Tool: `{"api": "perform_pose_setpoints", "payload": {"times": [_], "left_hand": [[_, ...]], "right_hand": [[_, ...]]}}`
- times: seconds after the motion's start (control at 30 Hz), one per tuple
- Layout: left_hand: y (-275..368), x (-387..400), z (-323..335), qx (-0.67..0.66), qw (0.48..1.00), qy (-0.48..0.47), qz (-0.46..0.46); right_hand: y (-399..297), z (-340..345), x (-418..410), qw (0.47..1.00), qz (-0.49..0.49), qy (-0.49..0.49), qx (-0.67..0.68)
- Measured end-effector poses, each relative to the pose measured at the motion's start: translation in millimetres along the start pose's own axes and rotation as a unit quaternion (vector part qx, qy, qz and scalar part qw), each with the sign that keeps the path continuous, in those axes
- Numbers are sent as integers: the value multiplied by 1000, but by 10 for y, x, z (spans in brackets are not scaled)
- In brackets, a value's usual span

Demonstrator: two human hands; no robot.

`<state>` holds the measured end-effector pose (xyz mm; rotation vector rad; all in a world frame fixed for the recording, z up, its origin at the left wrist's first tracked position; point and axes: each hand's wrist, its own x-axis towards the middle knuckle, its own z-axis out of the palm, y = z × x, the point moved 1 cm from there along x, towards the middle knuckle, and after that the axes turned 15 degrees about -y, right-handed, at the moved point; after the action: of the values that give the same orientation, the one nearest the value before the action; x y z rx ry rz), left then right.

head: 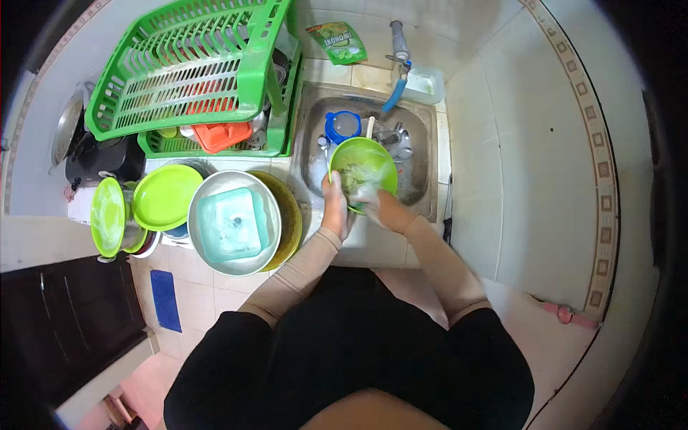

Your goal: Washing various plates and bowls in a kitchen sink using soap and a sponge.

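A lime-green plastic bowl (371,156) is tilted over the near part of the steel sink (430,161), its inside streaked with suds. My left hand (336,207) grips its left rim, thumb on the inner side. Foam and motion blur cover my right hand (382,207), which is at the bowl's near right inside. Whether it holds a sponge is hidden. Behind the bowl lie a blue-rimmed lid or strainer (343,127), a pale handle (371,127), a clear glass (388,137) and several metal spoons (404,146).
A blue hose (395,95) hangs from the tap (399,48) over the sink. Left stand a green dish rack (177,80), a metal basin (271,215) holding a teal container (231,226), and green plates (167,196). A soap pouch (338,43) and clear tub (424,86) sit behind.
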<state>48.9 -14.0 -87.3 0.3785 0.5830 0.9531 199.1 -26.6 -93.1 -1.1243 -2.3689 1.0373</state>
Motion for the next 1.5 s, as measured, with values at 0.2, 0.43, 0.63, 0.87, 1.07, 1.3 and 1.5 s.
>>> {"api": "perform_pose_setpoints", "payload": {"times": [0.2,0.43,0.63,0.87,1.07,1.3,1.5], "left_hand": [[-201,-118,74,11,998,-60,-5],[254,-204,234,30,999,-20,25],[58,-126,313,49,994,-78,54],[189,-173,232,165,984,-37,59],[214,-78,211,49,996,-35,61],[261,-17,179,176,982,-13,61],[168,147,11,56,995,-78,30]], "right_hand": [[-157,-190,206,963,201,170,-61],[-174,-303,-27,993,77,47,-73],[-516,-299,315,978,16,206,-40],[17,-200,75,951,253,59,-166],[-336,55,28,1000,23,15,10],[-338,-402,-43,950,-12,99,-294],[-287,122,71,977,47,130,-161]]}}
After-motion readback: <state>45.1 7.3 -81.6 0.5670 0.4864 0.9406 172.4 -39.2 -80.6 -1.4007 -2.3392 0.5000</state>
